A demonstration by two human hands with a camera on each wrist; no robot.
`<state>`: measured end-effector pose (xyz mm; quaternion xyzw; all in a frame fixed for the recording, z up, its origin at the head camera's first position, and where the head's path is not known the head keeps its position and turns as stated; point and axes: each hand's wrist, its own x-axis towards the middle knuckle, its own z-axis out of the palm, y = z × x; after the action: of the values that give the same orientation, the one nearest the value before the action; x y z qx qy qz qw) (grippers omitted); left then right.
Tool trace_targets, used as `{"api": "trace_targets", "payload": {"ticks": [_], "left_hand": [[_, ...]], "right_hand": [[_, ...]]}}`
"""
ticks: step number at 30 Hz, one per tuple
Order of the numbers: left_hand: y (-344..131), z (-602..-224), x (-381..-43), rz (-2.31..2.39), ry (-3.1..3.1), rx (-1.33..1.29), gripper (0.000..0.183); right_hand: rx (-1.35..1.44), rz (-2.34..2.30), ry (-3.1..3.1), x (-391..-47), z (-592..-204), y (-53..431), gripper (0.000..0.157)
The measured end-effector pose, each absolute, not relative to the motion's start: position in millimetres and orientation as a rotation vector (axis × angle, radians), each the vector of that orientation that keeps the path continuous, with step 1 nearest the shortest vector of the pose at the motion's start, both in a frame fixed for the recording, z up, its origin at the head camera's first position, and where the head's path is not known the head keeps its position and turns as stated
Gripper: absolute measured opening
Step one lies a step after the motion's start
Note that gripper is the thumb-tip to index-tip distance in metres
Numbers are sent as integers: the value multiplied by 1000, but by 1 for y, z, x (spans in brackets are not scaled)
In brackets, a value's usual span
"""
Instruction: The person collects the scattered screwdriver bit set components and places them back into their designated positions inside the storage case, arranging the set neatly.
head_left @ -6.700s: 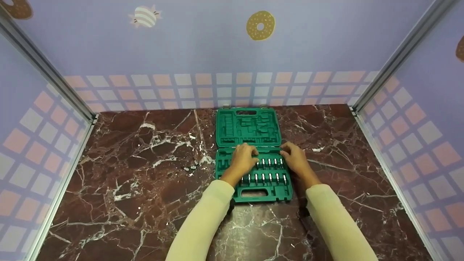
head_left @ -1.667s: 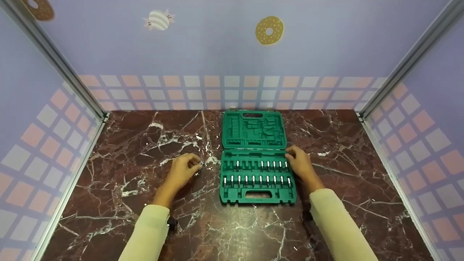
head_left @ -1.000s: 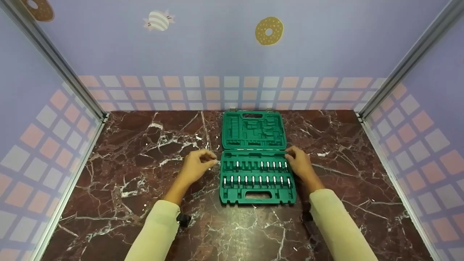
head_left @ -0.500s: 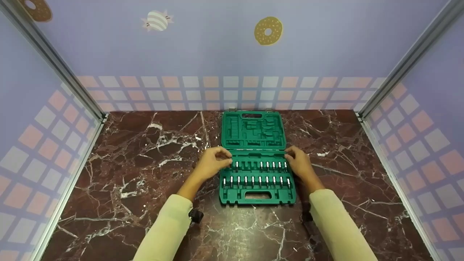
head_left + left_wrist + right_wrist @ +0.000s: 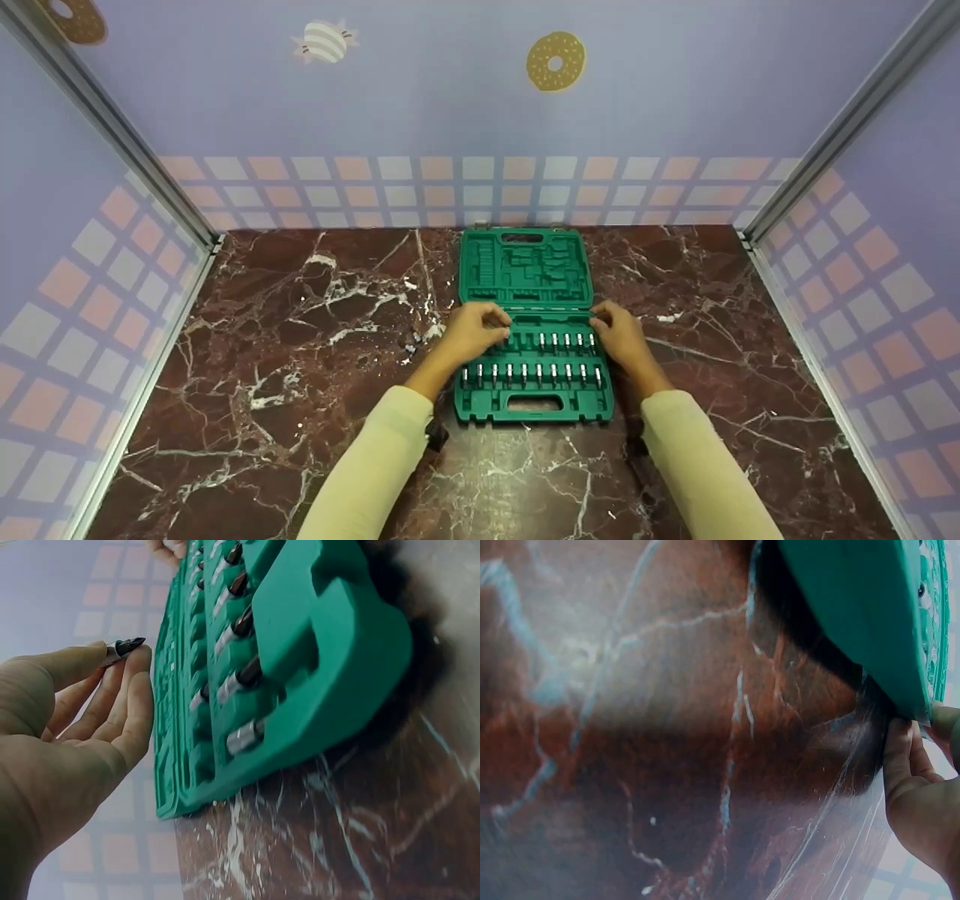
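Note:
In the left wrist view, my left hand [image 5: 82,716] pinches a screwdriver bit [image 5: 122,649] with a silver shank and dark cross tip between thumb and fingertips. This hand [image 5: 476,330] hovers over the left of the back row in the open green bit case [image 5: 491,405], covering several slots. Silver-shanked bits [image 5: 538,373] fill the front row; several more [image 5: 567,343] stand at the right of the back row, with bare slots left of them. My right hand [image 5: 621,337] grips the case's right edge near the hinge, thumb at the rim and fingers against the side [image 5: 922,795].
The case lid [image 5: 525,270] lies folded back toward the rear wall [image 5: 420,97], its moulded hollows showing. Small dark pieces [image 5: 412,345] lie on the marbled table [image 5: 300,420] left of the case. Side walls [image 5: 862,247] close in the table on both sides.
My left hand has gone from the pieces on the table rightward to above the case's back row. My right hand stays at the case edge. Since the oldest frame, the front row's left end has come into view.

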<state>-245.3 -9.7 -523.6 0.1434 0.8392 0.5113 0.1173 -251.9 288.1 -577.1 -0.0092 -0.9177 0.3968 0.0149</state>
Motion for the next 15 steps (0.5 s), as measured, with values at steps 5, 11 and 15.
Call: {"api": "trace_targets", "payload": {"ticks": [5, 11, 15], "left_hand": [[5, -525, -249, 1429, 2458, 377, 13], [21, -527, -256, 1368, 2483, 369, 7], [27, -529, -259, 1334, 2511, 387, 9]], "right_hand": [[-20, 1243, -2853, -251, -578, 288, 20], [-20, 1232, -2851, -250, -578, 289, 19], [-7, 1234, -2863, -251, -577, 290, 20]]}}
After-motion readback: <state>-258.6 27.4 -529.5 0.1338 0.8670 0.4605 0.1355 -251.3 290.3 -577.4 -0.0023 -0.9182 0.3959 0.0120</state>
